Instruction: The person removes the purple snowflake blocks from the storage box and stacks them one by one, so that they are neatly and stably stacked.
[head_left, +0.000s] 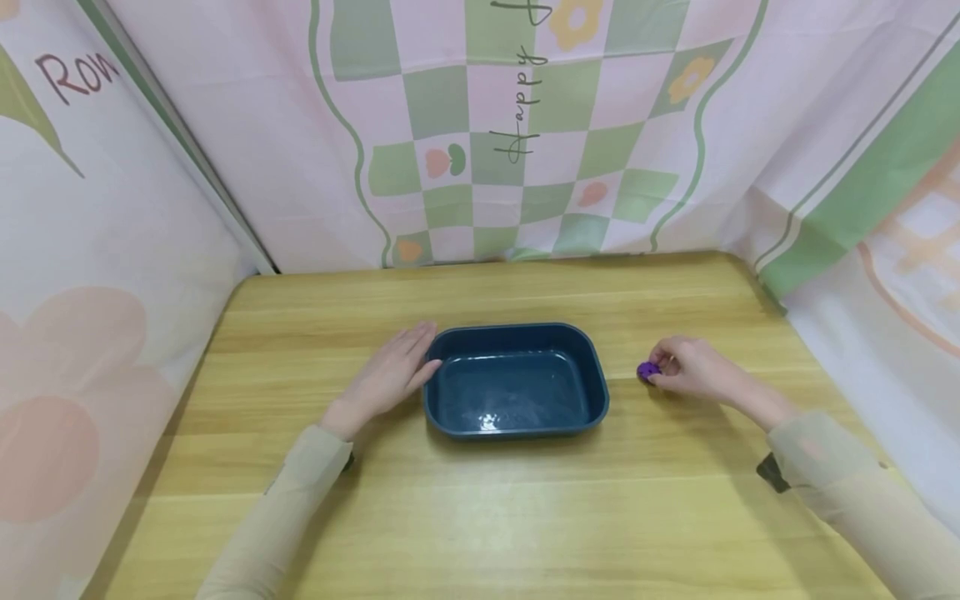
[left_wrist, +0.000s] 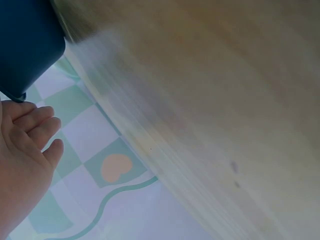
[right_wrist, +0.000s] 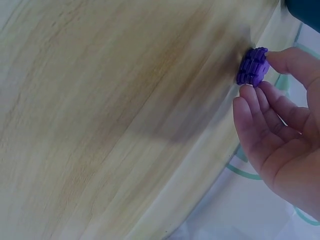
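Observation:
A dark blue rectangular tub (head_left: pixel 517 432) stands on the table with its bare inside facing up. My left hand (head_left: pixel 390 371) rests at the tub's left side, fingers fairly straight along its upper left corner and thumb over the rim. In the left wrist view, the fingertips (left_wrist: pixel 47 115) lie just beside the tub (left_wrist: pixel 30 45). To the right of the tub, my right hand (head_left: pixel 693 367) pinches a small purple gear-like piece (head_left: pixel 647 372) between thumb and fingers. The right wrist view shows the ridged edge of this purple piece (right_wrist: pixel 252 67), close to the tabletop.
The wooden table (head_left: pixel 495 517) has rounded back corners. A patterned cloth (head_left: pixel 510 192) hangs right behind its back edge, and more cloth hangs on the left and right sides.

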